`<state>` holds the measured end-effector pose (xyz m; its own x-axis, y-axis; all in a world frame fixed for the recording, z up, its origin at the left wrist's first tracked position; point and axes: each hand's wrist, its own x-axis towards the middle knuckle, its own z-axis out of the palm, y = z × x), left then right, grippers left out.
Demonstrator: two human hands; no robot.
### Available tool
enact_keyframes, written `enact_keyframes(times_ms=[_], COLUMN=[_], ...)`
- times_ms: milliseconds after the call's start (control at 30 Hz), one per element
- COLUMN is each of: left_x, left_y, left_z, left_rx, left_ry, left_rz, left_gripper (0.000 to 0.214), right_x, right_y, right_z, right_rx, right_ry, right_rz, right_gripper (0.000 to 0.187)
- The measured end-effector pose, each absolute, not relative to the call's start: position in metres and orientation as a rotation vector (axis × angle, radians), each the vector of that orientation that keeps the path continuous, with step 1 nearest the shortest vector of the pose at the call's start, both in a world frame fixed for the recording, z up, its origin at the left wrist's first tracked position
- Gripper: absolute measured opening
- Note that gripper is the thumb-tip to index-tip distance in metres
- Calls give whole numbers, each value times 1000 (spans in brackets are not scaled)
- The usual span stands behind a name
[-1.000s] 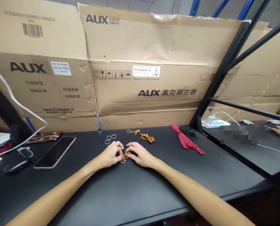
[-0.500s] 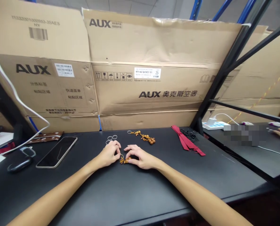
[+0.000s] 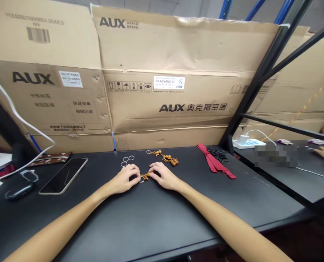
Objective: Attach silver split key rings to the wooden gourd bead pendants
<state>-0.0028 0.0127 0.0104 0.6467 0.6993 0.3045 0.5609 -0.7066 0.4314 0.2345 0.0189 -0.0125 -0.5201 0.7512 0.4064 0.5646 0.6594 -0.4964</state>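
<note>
A small wooden bead charm (image 3: 145, 177) with a metal ring is lying on the black table (image 3: 156, 225), pinched from both sides. The left hand (image 3: 125, 179) is gripping the ring end and the right hand (image 3: 163, 175) is pinching the beads; whether the ring is fully threaded on is too small to tell. One finished beaded charm (image 3: 166, 157) is lying just behind, and three loose rings (image 3: 127, 160) are waiting unused nearby. Red straps (image 3: 215, 164) and a phone (image 3: 63, 175) are lying well apart.
</note>
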Motion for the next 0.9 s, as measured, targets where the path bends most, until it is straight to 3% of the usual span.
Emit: enact_keyframes(times_ms=[900], left_x=[0], left_y=[10], left_z=[2], left_rx=[2761], left_ry=[1035], left_rz=[660], left_gripper=[16], right_x=[241], right_y=[15], right_z=[-4], right_rx=[-931], right_ry=[-2395], right_rz=[512], right_gripper=[11])
